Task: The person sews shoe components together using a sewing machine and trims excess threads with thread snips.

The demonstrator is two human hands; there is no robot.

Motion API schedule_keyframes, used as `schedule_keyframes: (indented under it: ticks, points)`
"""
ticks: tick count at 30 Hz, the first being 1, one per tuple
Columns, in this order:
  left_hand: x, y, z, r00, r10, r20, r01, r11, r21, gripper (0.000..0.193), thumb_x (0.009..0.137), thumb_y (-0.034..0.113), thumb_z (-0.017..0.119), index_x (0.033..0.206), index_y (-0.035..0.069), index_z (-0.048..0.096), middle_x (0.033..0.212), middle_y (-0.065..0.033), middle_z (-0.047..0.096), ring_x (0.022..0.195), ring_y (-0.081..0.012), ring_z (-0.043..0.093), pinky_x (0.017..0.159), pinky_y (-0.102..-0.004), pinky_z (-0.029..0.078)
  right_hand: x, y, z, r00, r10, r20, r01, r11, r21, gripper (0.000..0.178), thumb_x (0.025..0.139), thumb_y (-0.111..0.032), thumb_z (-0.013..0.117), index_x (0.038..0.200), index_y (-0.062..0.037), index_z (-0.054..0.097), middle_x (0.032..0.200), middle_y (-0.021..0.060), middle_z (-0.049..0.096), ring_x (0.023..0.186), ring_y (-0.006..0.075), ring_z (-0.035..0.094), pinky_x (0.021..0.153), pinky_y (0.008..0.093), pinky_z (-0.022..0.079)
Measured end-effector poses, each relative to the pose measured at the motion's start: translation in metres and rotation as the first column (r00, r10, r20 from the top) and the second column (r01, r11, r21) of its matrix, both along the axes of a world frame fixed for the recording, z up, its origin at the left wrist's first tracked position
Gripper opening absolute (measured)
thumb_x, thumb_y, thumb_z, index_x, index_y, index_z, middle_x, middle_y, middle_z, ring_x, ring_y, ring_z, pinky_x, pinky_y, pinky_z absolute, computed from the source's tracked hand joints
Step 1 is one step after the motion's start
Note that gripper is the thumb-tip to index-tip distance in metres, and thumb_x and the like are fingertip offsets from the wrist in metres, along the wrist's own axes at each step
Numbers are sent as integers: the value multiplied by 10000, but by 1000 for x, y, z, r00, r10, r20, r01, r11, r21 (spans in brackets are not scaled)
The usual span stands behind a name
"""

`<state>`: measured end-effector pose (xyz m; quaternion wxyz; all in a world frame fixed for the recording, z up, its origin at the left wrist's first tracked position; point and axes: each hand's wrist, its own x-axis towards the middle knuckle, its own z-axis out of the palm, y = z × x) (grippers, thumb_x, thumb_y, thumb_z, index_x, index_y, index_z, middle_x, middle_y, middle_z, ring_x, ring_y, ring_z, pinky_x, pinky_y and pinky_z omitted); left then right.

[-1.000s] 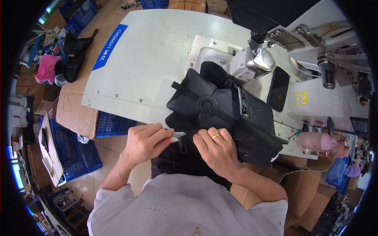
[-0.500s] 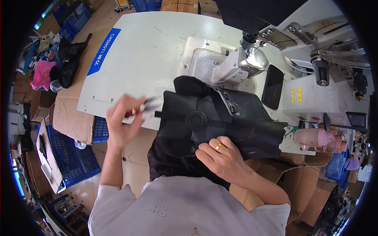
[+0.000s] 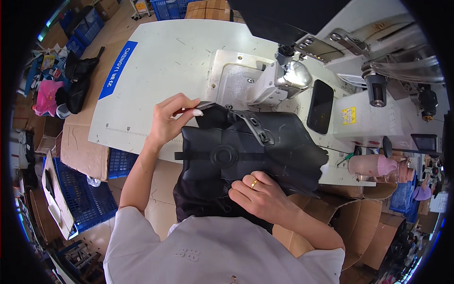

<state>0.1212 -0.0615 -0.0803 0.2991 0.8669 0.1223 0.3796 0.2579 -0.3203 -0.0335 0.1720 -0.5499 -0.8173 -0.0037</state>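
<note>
A black leather-like bag point(image 3: 293, 137) lies across the near table edge and my lap, with a round raised disc point(image 3: 223, 156) and a strap across its side. A grey fitting with slots point(image 3: 259, 128) runs along its upper part. My left hand point(image 3: 172, 116) is closed in a pinch on a thin dark piece point(image 3: 204, 106) at the bag's upper left corner. Whether that piece is separate or part of the bag, I cannot tell. At the bag's lower edge, my right hand point(image 3: 257, 195), a gold ring on one finger, is closed on the black material; its fingertips are partly hidden.
Beyond the bag stands a sewing machine's metal arm point(image 3: 272, 85) on the white table point(image 3: 156, 61). A black phone point(image 3: 320, 106) and a pink bottle point(image 3: 371, 164) are to the right. Blue crates point(image 3: 90, 194) and cardboard boxes point(image 3: 359, 227) flank me below table height.
My left hand has moved right and up, bringing the thin dark piece from beside the bag to its upper left corner. My right hand keeps its hold, and the bag sits slightly further left in view.
</note>
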Motion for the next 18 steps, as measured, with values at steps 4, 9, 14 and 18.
schedule_keyframes:
  ticks: [4, 9, 14, 18]
  points:
    - [-23, 21, -23, 982, 109, 156, -27, 890, -454, 104, 862, -42, 619, 962, -40, 648, 828, -10, 589, 716, -50, 510, 656, -186, 420, 1, -1, 3, 999, -6, -51, 7, 1000, 20, 95, 773, -66, 642, 844, -105, 594, 853, -22, 536, 787, 123, 520, 795, 275, 418]
    - [-40, 3, 27, 970, 225, 90, -193, 943, -272, 199, 813, -67, 634, 1005, -14, 648, 848, -17, 603, 742, -51, 550, 627, -186, 419, 0, -12, 14, 998, -45, 34, 34, 964, 264, 114, 785, -139, 709, 879, -117, 649, 913, -38, 586, 835, 115, 547, 849, 270, 427]
    - [-22, -53, 84, 971, -174, -167, 201, 967, 160, 310, 654, 23, 733, 960, 52, 688, 761, -47, 607, 611, -167, 578, 516, -248, 430, 26, -29, 31, 852, -474, -220, 460, 481, 746, 618, 665, -166, 863, 1186, -30, 559, 1063, 97, 580, 917, 214, 561, 846, 336, 447]
    - [0, -71, 80, 955, -143, -260, 240, 886, 396, 301, 679, 155, 765, 949, 66, 666, 762, -32, 572, 603, -179, 564, 508, -299, 436, 27, -22, 26, 715, -427, -554, 664, 663, 346, 637, 698, -68, 831, 1230, 29, 495, 1058, 144, 561, 894, 232, 560, 841, 325, 448]
